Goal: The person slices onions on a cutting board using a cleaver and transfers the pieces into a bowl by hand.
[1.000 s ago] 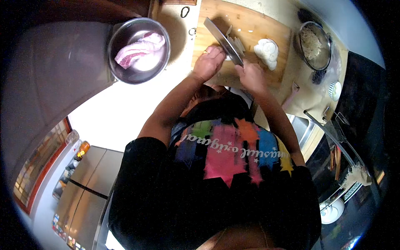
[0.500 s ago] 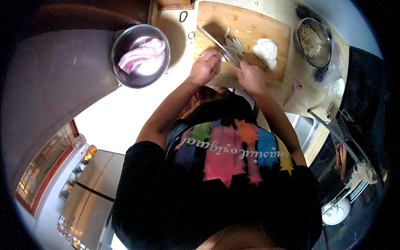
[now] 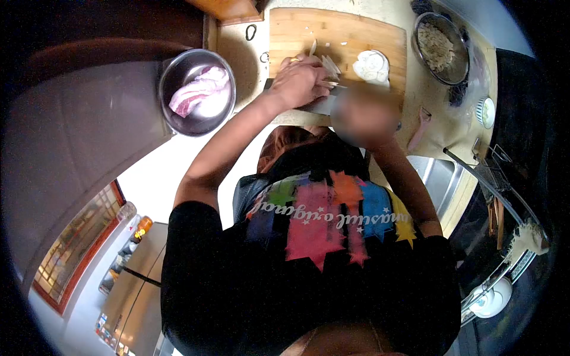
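My left hand [image 3: 301,82] is curled over thin white slices [image 3: 326,83] above a knife blade, with pale strips poking out beside the fingers. My right hand [image 3: 365,117] is blurred, closed around the handle of a kitchen knife [image 3: 322,105]. The broad blade lies flat at the near side of the wooden cutting board [image 3: 344,26], partly covered by my left hand. A larger white vegetable piece [image 3: 371,66], its exact kind unclear, rests on the board's right side. More slices and small scraps lie on the board beyond my left hand.
A metal pot [image 3: 228,110] holding raw meat [image 3: 199,92] stands to the left. At the right are a bowl [image 3: 463,65] of minced food, a pink-handled peeler [image 3: 420,130], a small striped bowl [image 3: 484,113], a sink [image 3: 436,172] and a dish rack [image 3: 499,196].
The knife has turned from angled across the board to flat near its front edge. My left hand has moved forward over the slices; my right hand has come nearer my body.
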### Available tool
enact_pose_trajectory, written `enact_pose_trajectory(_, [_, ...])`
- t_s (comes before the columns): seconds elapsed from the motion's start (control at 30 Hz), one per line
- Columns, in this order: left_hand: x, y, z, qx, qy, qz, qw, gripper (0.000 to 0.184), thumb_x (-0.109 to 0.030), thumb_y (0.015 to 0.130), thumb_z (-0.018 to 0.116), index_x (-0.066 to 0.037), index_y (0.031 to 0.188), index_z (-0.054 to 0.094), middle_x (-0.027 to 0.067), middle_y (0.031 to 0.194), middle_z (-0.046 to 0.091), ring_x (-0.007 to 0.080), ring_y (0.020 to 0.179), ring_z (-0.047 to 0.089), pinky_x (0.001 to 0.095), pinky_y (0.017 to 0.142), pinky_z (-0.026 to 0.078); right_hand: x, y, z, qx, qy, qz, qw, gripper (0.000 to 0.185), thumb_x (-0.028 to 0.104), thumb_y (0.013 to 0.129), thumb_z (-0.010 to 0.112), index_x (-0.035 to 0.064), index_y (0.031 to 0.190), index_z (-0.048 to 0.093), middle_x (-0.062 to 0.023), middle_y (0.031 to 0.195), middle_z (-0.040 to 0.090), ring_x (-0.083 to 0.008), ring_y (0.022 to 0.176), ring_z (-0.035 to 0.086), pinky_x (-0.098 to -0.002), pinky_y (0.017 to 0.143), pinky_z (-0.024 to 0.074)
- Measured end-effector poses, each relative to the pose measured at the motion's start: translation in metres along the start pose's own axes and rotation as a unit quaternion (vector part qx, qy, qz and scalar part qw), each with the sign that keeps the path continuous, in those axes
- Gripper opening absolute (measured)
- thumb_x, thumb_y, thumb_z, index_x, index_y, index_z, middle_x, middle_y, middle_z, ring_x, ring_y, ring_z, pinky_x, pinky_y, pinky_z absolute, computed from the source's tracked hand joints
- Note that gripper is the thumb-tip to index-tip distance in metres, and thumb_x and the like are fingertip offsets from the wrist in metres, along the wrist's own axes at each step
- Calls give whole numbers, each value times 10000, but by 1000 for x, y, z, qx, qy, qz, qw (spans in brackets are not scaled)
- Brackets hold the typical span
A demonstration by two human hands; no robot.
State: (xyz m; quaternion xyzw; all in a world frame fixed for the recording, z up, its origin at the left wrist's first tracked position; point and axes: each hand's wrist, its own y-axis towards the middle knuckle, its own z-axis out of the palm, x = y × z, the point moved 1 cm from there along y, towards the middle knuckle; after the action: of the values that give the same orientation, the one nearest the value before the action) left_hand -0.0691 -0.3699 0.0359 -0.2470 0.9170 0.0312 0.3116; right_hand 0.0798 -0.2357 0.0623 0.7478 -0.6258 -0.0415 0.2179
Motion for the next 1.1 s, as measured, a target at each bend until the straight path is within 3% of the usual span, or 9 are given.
enact_pose_trajectory(0.07, [8, 22, 13, 176, 13, -13, 984, 308, -230, 806, 725, -220, 1113, 696, 97, 1245, 595, 267, 1232, 486, 485, 1015, 358, -1, -2, -1, -15, 6, 3, 1000, 196, 249, 641, 718, 120, 754, 623, -63, 714, 565, -259, 626, 563, -408, 549, 457])
enact_pose_trajectory(0.23, [33, 52, 29, 198, 112, 73, 971, 440, -285, 852, 683, -269, 1282, 589, 96, 1317, 541, 267, 1301, 418, 471, 1060, 327, -1, -14, -1, 31, 3, 58, 998, 179, 250, 655, 712, 125, 759, 637, -62, 744, 587, -261, 662, 581, -423, 594, 469])
enact_pose_trajectory(0.33, [53, 71, 43, 110, 76, 127, 983, 788, -399, 843, 677, -222, 1499, 276, 89, 1516, 312, 270, 1397, 285, 433, 1150, 263, -7, -32, 1, -30, 27, 36, 999, 195, 246, 697, 699, 104, 823, 653, -88, 820, 621, -288, 746, 603, -438, 682, 484])
enact_pose_trajectory(0.5, [52, 63, 38, 168, 60, 174, 969, 859, -445, 732, 759, -198, 1454, 364, 94, 1443, 392, 303, 1370, 317, 417, 1096, 358, -16, -72, -3, 89, 31, 125, 988, 233, 242, 751, 686, 80, 915, 656, -121, 893, 636, -314, 840, 612, -446, 759, 485])
enact_pose_trajectory(0.57, [58, 57, 39, 159, 201, 290, 922, 849, -454, 706, 769, -196, 1426, 401, 83, 1440, 394, 308, 1357, 331, 418, 1106, 352, -23, -90, -5, 131, 63, 149, 978, 245, 232, 770, 675, 71, 953, 648, -134, 911, 633, -325, 864, 608, -451, 773, 483])
enact_pose_trajectory(0.63, [67, 55, 58, 149, 204, 289, 923, 805, -437, 711, 765, -180, 1397, 433, 90, 1425, 403, 312, 1346, 344, 411, 1114, 348, -29, -109, -6, 173, 94, 171, 965, 258, 222, 790, 663, 61, 990, 639, -148, 929, 629, -336, 887, 605, -455, 787, 481])
enact_pose_trajectory(0.83, [53, 31, 76, 29, 156, 210, 965, 763, -426, 747, 727, -157, 1394, 425, 133, 1358, 442, 339, 1294, 402, 460, 1069, 376, -36, -136, -8, 155, 138, 226, 952, 324, 209, 822, 628, 38, 1095, 594, -206, 1030, 632, -384, 878, 628, -470, 759, 519])
enact_pose_trajectory(0.93, [28, 24, 99, -120, 114, 22, 986, 758, -417, 790, 698, -82, 1397, 392, 179, 1299, 457, 364, 1183, 455, 469, 977, 399, -39, -148, 19, 133, 134, 281, 941, 325, 239, 838, 625, 24, 1079, 601, -213, 1017, 635, -385, 836, 633, -473, 732, 528])
enact_pose_trajectory(1.1, [9, 24, 122, -218, 140, -83, 962, 845, -524, 753, 692, 5, 1346, 404, 159, 1231, 486, 309, 1157, 452, 429, 996, 340, -45, -125, 44, 79, 55, 257, 962, 353, 215, 830, 654, 13, 1109, 583, -163, 1091, 620, -340, 972, 605, -458, 829, 479])
